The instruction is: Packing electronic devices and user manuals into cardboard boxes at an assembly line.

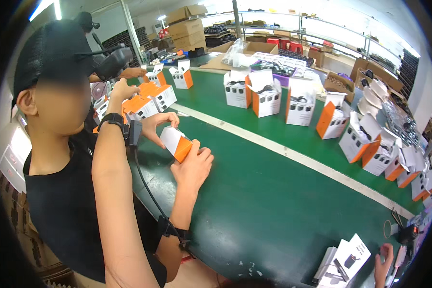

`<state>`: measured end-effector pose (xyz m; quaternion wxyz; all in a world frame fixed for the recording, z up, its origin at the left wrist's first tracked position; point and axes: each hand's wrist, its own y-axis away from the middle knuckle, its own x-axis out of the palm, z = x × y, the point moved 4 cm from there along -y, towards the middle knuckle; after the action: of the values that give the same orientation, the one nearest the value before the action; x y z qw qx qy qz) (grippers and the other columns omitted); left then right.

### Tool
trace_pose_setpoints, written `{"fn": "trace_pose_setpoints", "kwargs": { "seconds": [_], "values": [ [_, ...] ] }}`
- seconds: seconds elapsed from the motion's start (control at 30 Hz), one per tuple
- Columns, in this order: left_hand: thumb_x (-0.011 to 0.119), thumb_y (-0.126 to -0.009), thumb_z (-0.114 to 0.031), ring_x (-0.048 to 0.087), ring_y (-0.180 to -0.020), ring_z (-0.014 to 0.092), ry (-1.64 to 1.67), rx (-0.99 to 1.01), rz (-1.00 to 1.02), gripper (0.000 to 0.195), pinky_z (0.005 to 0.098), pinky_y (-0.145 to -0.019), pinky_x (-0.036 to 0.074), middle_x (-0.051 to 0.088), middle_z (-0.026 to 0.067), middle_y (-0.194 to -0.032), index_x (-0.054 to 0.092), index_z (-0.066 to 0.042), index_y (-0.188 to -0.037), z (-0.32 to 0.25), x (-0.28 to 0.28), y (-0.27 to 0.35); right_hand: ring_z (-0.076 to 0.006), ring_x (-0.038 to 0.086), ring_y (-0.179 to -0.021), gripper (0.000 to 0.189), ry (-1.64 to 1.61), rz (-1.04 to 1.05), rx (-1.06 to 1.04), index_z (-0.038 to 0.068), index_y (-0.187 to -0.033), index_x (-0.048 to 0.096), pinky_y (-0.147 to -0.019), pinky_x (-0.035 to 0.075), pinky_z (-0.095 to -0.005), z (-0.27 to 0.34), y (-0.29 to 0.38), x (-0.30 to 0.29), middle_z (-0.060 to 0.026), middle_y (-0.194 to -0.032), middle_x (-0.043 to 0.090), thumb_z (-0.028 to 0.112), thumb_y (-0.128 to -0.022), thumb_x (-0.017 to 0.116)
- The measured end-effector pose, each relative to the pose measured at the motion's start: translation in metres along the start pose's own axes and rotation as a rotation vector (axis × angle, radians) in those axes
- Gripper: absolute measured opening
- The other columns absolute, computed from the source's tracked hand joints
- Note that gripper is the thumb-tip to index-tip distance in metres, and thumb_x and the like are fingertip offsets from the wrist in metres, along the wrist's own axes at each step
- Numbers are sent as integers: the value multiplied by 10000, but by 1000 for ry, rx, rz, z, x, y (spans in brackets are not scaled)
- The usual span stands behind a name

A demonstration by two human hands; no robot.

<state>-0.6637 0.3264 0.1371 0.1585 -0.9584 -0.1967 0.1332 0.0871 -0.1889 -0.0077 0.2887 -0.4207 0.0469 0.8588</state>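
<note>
My left arm reaches far across to the left. My left hand (121, 90) is at a cluster of orange-and-white cartons (144, 99); whether its fingers grip one cannot be told. At the lower right, my right hand (383, 260) has its fingers curled and apart, with nothing visible between them. Beside it lie printed leaflets (353, 253) bearing writing and a picture of a device. A co-worker (57, 172) in a black top and cap sits at the left. Both of that person's hands hold a small white-and-orange carton (176, 144) over the green table (259, 187).
Open cartons (266, 95) holding black cables stand in a curved row along the far side, past a white strip (273, 147). A black device (407, 234) and a tape ring (387, 229) lie at the right. A black cable (147, 190) hangs by the co-worker's arms.
</note>
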Motion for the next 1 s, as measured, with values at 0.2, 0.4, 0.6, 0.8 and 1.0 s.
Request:
{"fn": "trace_pose_setpoints", "kwargs": {
  "seconds": [0.2,0.4,0.6,0.8,1.0],
  "values": [
    [636,-719,-300,412,-899,257,1883,-630,441,473,317,-755,383,438,89,-936,478,-99,-1117,44,105,152,-300,398,-1285,515,188,120,-45,-43,-1345,379,-1108,309,-401,58,11,57,-183,-1351,418,-2,-871,576],
    [613,-770,-305,399,-895,242,1915,-852,359,418,294,-724,388,410,89,-957,497,-136,-1134,61,97,153,-338,494,-1145,465,418,-6,-187,-11,-1219,468,-1000,377,-432,133,-25,110,-184,-1243,487,114,-796,613],
    [632,-760,-461,420,-935,217,2059,-1223,210,576,276,-820,401,410,88,-946,454,-25,-1091,73,98,145,-349,484,-1161,463,188,-51,-207,-15,-1220,464,-1007,372,-440,227,-77,185,-191,-1258,479,132,-805,609],
    [727,-691,-377,408,-999,227,2638,-1809,-395,639,296,-861,389,416,98,-1033,430,-34,-1140,88,84,129,-359,474,-1177,463,-231,68,-318,-19,-1220,461,-1013,366,-448,389,-96,325,-199,-1272,470,149,-814,605],
    [668,-764,-273,407,-1055,210,3303,-1807,-883,546,286,-859,395,433,89,-1113,442,-15,-1188,102,42,110,-370,465,-1193,463,-622,57,-232,-24,-1220,457,-1020,361,-456,574,-51,462,-207,-1287,462,166,-823,601]
  ]
}}
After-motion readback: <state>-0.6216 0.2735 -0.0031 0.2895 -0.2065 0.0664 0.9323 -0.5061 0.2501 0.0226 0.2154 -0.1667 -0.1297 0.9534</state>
